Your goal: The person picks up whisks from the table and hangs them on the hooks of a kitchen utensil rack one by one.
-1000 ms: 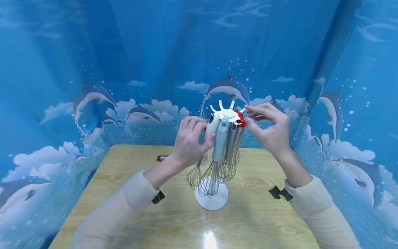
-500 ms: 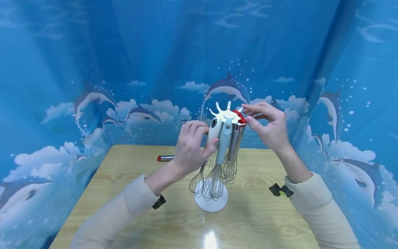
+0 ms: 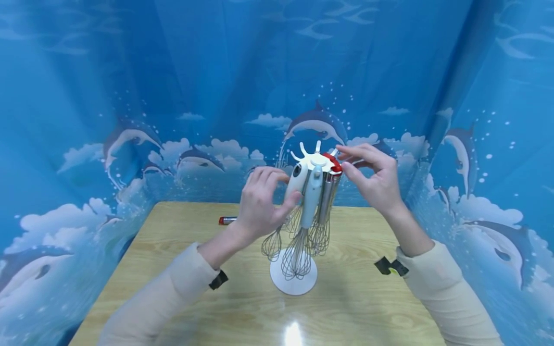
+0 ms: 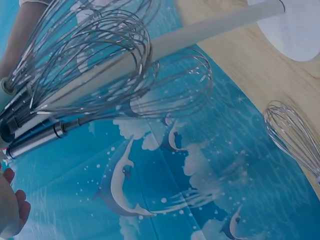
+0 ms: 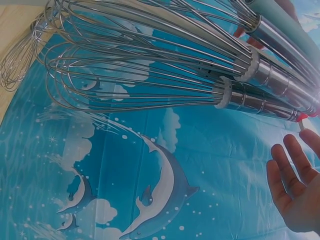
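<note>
A white rack [image 3: 318,162] with hooks around its top carries several hanging whisks. My left hand [image 3: 259,201] pinches the white-handled whisk [image 3: 296,178] at the rack's left side, thumb in front of the handle. Beside it hangs a whisk with a light-blue handle [image 3: 310,204]. At the right, metal whisks with red ends [image 3: 335,166] hang close together. My right hand [image 3: 375,180] is at these red ends, its index fingertip by a hook. In the right wrist view the right fingers [image 5: 292,170] are spread and extended. The left wrist view shows wire heads [image 4: 115,70] close up.
The rack's round white base [image 3: 294,283] stands on the wooden table [image 3: 346,298]. Behind my left forearm lies a metal-handled whisk with a red end [image 3: 227,220]; its wires [image 4: 290,132] appear in the left wrist view. Blue dolphin-printed curtains [image 3: 216,96] enclose the table.
The rack's top has turned slightly, and the hanging whisks have shifted with it. My left hand has moved a little left since half a second ago, swinging the white-handled whisk's wires outward.
</note>
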Available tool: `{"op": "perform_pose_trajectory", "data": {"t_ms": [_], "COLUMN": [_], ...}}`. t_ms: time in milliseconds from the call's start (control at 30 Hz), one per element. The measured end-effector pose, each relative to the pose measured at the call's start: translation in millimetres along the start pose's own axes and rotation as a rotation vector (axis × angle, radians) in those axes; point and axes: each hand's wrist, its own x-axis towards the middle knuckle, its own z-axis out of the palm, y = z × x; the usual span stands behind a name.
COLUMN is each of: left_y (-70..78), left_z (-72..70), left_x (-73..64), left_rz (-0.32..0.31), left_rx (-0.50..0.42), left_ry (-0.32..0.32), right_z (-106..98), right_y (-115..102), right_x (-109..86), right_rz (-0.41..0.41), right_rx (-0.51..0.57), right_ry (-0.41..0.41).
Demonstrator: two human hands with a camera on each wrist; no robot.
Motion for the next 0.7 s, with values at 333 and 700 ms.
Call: {"op": "perform_pose_trajectory", "data": {"t_ms": [333, 700], "left_y": [-27.0, -59.0], "left_z": [-12.8, -21.6], "left_x": [-16.8, -42.8], "left_rz": [-0.118, -0.207], "left_rx": [0.032, 0.084], "left_ry": [-0.07, -0.214], "right_z": [0.9, 1.6], "right_y": [0.0, 1.3], "right_x": [-0.3, -0.1], "right_rz": [-0.016, -0.032], "right_rx": [-0.008, 0.001], "right_ry": [0.0, 0.009]}}
